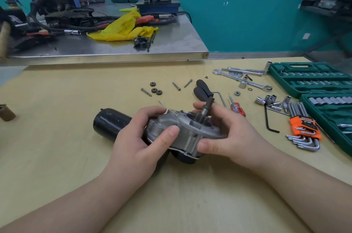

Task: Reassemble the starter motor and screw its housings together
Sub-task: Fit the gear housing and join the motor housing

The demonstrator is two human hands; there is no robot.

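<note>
Both hands are wrapped around the starter motor [171, 130] just above the desk [57, 118]: the left hand [141, 143] grips its middle, the right hand [224, 133] its grey housing end. Its long axis runs left to right, black cylinder pointing left, pinion shaft tilted up. Farther off, three small gears [155, 88] and loose screws [176, 86] are laid out.

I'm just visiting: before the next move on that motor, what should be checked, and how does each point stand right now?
1. Both hands, left hand and right hand, grip the gear housing: ok.
2. Pinion shaft stands in the housing: ok.
3. Three small gears fitted: not ok, loose on the table.
4. Three long screws within reach: ok.
5. Housing seated flush on the black motor body: cannot tell.
</note>
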